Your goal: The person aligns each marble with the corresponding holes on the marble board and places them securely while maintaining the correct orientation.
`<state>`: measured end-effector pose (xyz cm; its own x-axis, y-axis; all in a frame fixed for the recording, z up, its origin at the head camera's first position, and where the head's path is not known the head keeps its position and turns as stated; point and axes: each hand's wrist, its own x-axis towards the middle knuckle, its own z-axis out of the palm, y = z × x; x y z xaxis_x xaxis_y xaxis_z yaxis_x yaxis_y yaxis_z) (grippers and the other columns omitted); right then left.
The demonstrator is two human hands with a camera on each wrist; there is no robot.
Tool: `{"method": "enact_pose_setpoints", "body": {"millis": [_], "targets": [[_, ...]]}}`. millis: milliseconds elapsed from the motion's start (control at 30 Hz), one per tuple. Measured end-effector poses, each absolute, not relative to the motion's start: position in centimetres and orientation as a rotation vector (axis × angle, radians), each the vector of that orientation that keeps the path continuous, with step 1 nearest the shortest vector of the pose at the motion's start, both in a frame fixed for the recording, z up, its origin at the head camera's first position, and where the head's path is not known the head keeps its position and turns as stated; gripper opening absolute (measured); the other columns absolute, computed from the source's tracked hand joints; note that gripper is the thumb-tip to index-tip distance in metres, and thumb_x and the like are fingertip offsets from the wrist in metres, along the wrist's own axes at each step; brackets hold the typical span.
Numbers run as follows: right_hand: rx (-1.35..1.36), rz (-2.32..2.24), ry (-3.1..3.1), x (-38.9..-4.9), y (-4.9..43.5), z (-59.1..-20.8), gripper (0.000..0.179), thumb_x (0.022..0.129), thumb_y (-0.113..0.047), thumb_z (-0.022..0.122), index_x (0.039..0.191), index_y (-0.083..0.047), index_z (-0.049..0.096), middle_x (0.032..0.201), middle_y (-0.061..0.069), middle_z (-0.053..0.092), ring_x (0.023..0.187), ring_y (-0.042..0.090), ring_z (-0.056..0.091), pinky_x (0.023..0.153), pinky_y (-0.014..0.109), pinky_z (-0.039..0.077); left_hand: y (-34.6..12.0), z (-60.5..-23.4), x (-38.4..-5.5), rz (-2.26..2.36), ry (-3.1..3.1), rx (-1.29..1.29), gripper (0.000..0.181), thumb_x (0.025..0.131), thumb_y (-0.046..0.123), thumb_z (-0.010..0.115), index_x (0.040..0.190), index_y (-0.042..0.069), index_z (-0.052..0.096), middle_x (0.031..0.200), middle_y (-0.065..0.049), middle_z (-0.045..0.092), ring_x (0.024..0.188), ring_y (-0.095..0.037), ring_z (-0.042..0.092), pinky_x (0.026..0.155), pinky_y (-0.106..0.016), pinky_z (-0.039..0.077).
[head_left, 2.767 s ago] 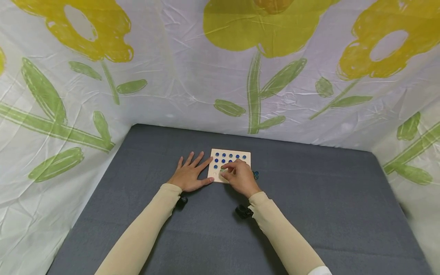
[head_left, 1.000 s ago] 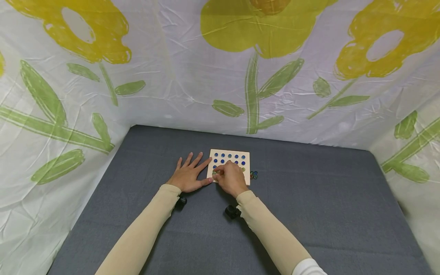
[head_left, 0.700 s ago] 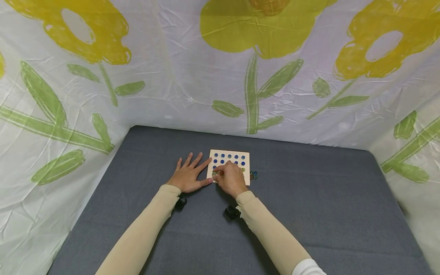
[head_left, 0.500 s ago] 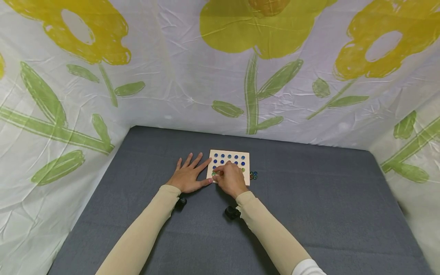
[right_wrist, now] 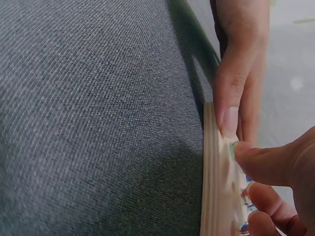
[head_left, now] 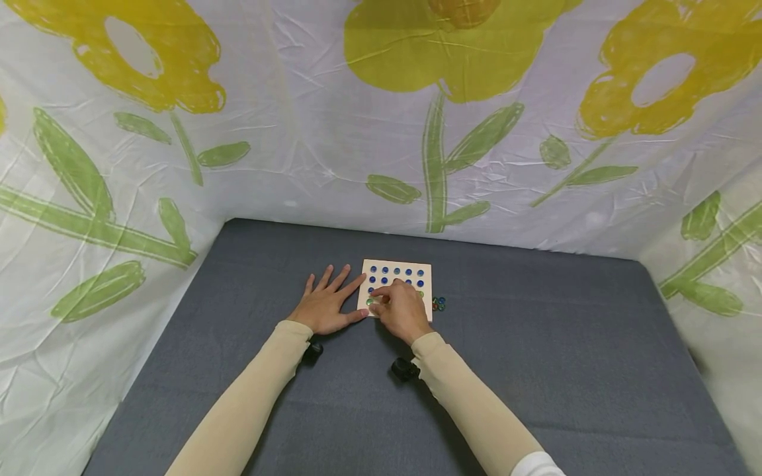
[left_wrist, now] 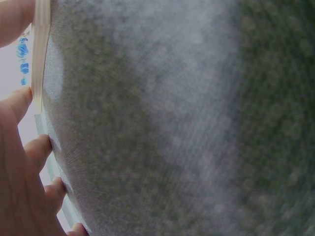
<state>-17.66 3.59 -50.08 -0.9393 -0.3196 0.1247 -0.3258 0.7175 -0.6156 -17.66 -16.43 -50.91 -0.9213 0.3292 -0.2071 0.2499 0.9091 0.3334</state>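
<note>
A pale wooden board (head_left: pixel 425 315) with rows of round hollows lies on the grey table. Blue marbles (head_left: pixel 420 272) fill its back rows. A green marble (head_left: pixel 369 302) sits in the front row at the left end. My right hand (head_left: pixel 406 312) hovers over the board, thumb and index finger parted just beside that marble; in the right wrist view the thumb tip overlaps the green marble (right_wrist: pixel 233 150). The board's middle is hidden under this hand. My left hand (head_left: pixel 324 311) lies spread on the table, thumb and index fingertip at the board's left edge.
Several loose marbles (head_left: pixel 438 304), some blue, green and reddish, lie against the board's right side. A fabric wall (head_left: pixel 309 132) printed with yellow flowers rises behind the dark grey table (head_left: pixel 536 344).
My right hand carried the green marble left to the front-left hollow and held it there; now its fingertips have drawn slightly right, away from it. The left hand stays in place.
</note>
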Motion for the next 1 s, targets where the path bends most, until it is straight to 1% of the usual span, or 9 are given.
{"method": "enact_pose_setpoints", "body": {"millis": [100,233,333,467,600,800,1000], "targets": [[0.546,1.039,-2.900,-17.6,3.8,-49.9,0.021,0.087,-0.015,0.083,0.107,-0.011,0.081,0.084,0.004,0.066,0.081,0.024,0.061,0.078,0.047,0.051,-16.4,-50.9,-17.7,0.442,2.809,0.433,0.082,0.097,0.070,0.047,0.164,0.030,0.022,0.170,-0.008,0.011,0.155,-0.039,0.000,0.119,-0.067,-0.001],[0.557,1.009,-2.891,-17.4,4.2,-49.7,0.022,0.087,-0.017,0.083,0.108,-0.012,0.081,0.082,0.003,0.065,0.080,0.024,0.060,0.081,0.047,0.049,-16.4,-51.0,-17.8,0.427,2.807,0.432,0.082,0.097,0.070,0.047,0.164,0.030,0.022,0.170,-0.008,0.011,0.155,-0.039,0.000,0.119,-0.066,-0.001],[0.553,1.007,-2.876,-17.3,4.6,-49.6,0.021,0.087,-0.017,0.083,0.107,-0.012,0.081,0.079,0.002,0.063,0.074,0.022,0.057,0.076,0.044,0.048,-16.4,-51.1,-17.8,0.423,2.806,0.426,0.082,0.097,0.071,0.046,0.164,0.031,0.021,0.170,-0.008,0.010,0.155,-0.039,0.000,0.119,-0.066,-0.001],[0.517,1.030,-2.876,-17.3,5.2,-49.5,0.021,0.087,-0.017,0.083,0.108,-0.011,0.081,0.079,0.001,0.060,0.071,0.019,0.054,0.078,0.044,0.046,-16.4,-51.3,-18.0,0.418,2.804,0.421,0.082,0.097,0.070,0.046,0.164,0.031,0.021,0.170,-0.008,0.010,0.155,-0.039,0.000,0.119,-0.066,-0.002],[0.497,1.037,-2.874,-17.3,5.8,-49.4,0.021,0.088,-0.016,0.082,0.108,-0.011,0.081,0.079,0.001,0.060,0.072,0.019,0.053,0.079,0.046,0.045,-16.5,-51.4,-18.1,0.421,2.810,0.423,0.082,0.097,0.069,0.047,0.164,0.030,0.021,0.170,-0.009,0.011,0.155,-0.039,0.000,0.119,-0.066,-0.002],[0.461,1.047,-2.863,-17.2,7.0,-49.5,0.019,0.086,-0.014,0.083,0.105,-0.009,0.081,0.079,0.002,0.061,0.076,0.021,0.056,0.079,0.046,0.046,-16.5,-51.4,-18.1,0.420,2.806,0.417,0.082,0.097,0.070,0.046,0.164,0.031,0.019,0.170,-0.008,0.009,0.155,-0.039,-0.001,0.119,-0.066,-0.002],[0.434,1.068,-2.857,-17.3,8.3,-49.5,0.019,0.087,-0.013,0.082,0.105,-0.008,0.081,0.080,0.003,0.061,0.076,0.022,0.056,0.071,0.041,0.045,-16.4,-51.4,-18.1,0.417,2.808,0.423,0.083,0.097,0.070,0.046,0.164,0.030,0.020,0.170,-0.008,0.010,0.155,-0.039,-0.001,0.119,-0.066,-0.002]]}}
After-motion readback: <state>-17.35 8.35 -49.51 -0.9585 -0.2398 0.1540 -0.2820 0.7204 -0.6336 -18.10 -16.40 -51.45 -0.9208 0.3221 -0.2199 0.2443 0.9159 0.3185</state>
